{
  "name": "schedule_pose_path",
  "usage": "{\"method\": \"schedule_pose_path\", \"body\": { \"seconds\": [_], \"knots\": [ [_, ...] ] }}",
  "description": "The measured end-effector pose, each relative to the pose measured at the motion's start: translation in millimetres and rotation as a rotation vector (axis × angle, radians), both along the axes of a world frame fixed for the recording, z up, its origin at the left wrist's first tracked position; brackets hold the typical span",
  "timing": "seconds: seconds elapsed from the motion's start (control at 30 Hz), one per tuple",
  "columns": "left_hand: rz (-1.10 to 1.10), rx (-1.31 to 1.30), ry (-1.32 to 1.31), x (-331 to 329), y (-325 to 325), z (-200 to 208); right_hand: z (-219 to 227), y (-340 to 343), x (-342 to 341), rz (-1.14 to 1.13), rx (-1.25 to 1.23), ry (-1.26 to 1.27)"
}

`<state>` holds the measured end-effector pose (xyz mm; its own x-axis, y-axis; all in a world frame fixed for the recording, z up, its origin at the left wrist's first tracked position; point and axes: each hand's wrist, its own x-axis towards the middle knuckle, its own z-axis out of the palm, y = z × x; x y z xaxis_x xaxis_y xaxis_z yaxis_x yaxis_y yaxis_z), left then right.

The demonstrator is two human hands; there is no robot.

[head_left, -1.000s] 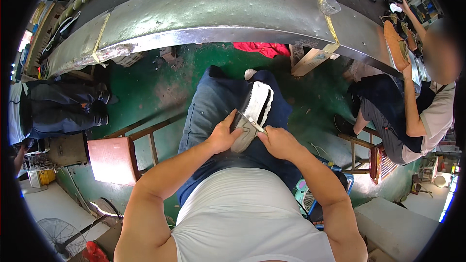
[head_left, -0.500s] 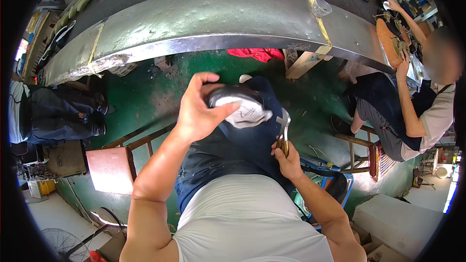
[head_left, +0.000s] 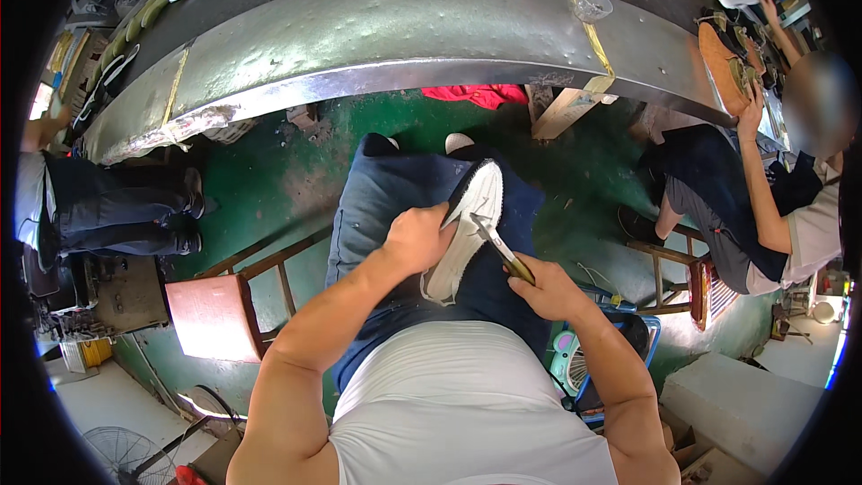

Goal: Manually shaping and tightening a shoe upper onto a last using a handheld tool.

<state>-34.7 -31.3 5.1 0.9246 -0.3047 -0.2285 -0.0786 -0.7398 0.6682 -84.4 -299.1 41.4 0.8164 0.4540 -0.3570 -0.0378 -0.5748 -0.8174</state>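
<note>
On the lap (head_left: 379, 193) I see a shoe (head_left: 449, 266), my left hand (head_left: 417, 240) pinching its edge, fingertips partly hidden. My right hand's (head_left: 549, 288) fingers wrap pincers (head_left: 508, 256); I can't tell whether their tip grips anything.

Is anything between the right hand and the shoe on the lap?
Only the metal-headed hand tool that the right hand holds, its head over the pale underside of the shoe. Nothing else visible intervenes; the left hand grips the shoe's left side, apart from the tool.
</note>
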Motion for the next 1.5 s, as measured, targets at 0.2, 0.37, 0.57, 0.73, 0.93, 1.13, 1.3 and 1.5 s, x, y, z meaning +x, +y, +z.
{"method": "schedule_pose_path", "body": {
  "seconds": [0.2,0.37,0.57,0.73,0.93,1.13,1.3,1.5],
  "knots": [
    [0.102,0.081,-0.281,-11.7,-14.0,-7.9,10.5,5.6,27.7,0.106,0.021,0.275],
    [0.055,0.158,-0.263,-19.4,-24.6,16.3,40.9,7.1,70.3,0.185,-0.046,0.628],
    [0.567,-0.897,0.489,-5.3,-6.8,-59.2,26.1,35.8,76.9,0.395,-0.401,0.056],
    [0.574,-1.2,0.743,1.2,-3.6,-44.1,-28.2,50.6,29.9,-0.003,-0.131,0.064],
    [0.472,-0.949,0.696,17.4,-7.9,-49.1,-57.8,58.1,1.2,-0.299,0.166,0.349],
    [0.512,-0.899,0.763,23.4,-20.2,-29.9,-63.3,5.0,24.7,-0.259,0.849,1.055],
    [0.534,-0.912,0.762,17.5,-21.0,-32.9,-27.8,-13.4,35.1,-0.172,0.51,0.97],
    [0.555,-0.735,0.671,18.2,-29.6,-35.2,30.5,2.3,57.5,-0.136,-0.024,0.355]
  ]
}}
